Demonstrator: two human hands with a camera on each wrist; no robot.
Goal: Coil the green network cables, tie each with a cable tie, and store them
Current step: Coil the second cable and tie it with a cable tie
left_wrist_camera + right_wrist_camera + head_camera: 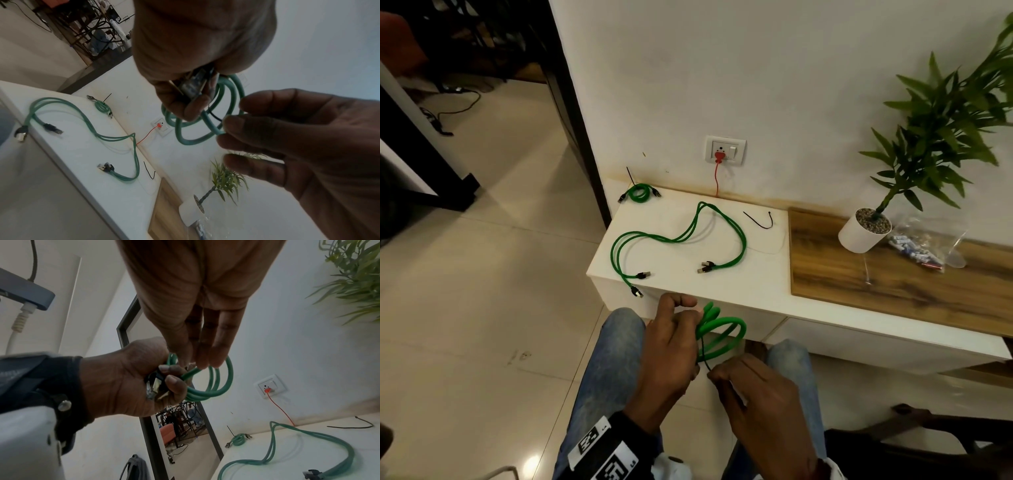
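My left hand (688, 317) grips a coiled green network cable (726, 329) in front of the white cabinet, above my knees. Its connectors are pressed in that palm (154, 386). My right hand (714, 375) pinches a thin black cable tie (703, 356) that runs up along the coil (193, 139), its fingertips (205, 360) touching the loops. Two loose green cables (674, 238) sprawl across the cabinet top. A small tied green coil (639, 193) lies at the back left corner. A spare black cable tie (760, 222) lies near the wall.
The white cabinet (722, 301) adjoins a wooden top (893, 284) bearing a white potted plant (864, 233) and a clear plastic bag (924, 246). A red plug and cord hang from the wall socket (724, 150). Tiled floor and a doorway lie to the left.
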